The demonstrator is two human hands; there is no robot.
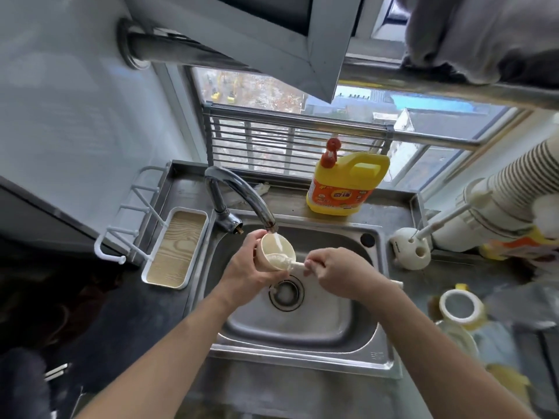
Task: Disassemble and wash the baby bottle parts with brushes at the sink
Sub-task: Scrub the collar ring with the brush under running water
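Over the sink, head view, item by item.

- Left hand [245,269]: fingers and thumb are curled round a cream cup-shaped bottle part [273,247]. It is held above the basin with its open mouth tipped up toward the tap.
- Right hand [335,270]: fingertips pinch the white handle of a small brush [298,264]. The brush head sits inside the cup-shaped bottle part, against its lower wall.
- Water stream [279,241]: runs from the spout of the faucet [239,189] straight into the held part.
- Sink [302,356]: stainless steel, single basin, with the round drain [286,293] just below the two hands.
- Detergent bottle [348,182]: yellow with an orange label and red pump top. It stands upright on the ledge behind the basin, in front of the window.
- Tray [174,246]: white rim and wood-grain floor, on the counter left of the faucet, beside a white hook rack [127,219].
- Brush holder [411,247]: white and rounded, with holes, on the counter right of the basin. A second brush [438,222] with a long white handle stands tilted in one hole.
- Cream ring-topped piece [459,306]: on the counter at the right, well apart from the hands. There is yellow beneath it, but the details are blurred.
- Stack of nested cups [514,189]: lies on its side at the far right edge.
- Metal grille [287,140]: stands against the window behind the faucet.
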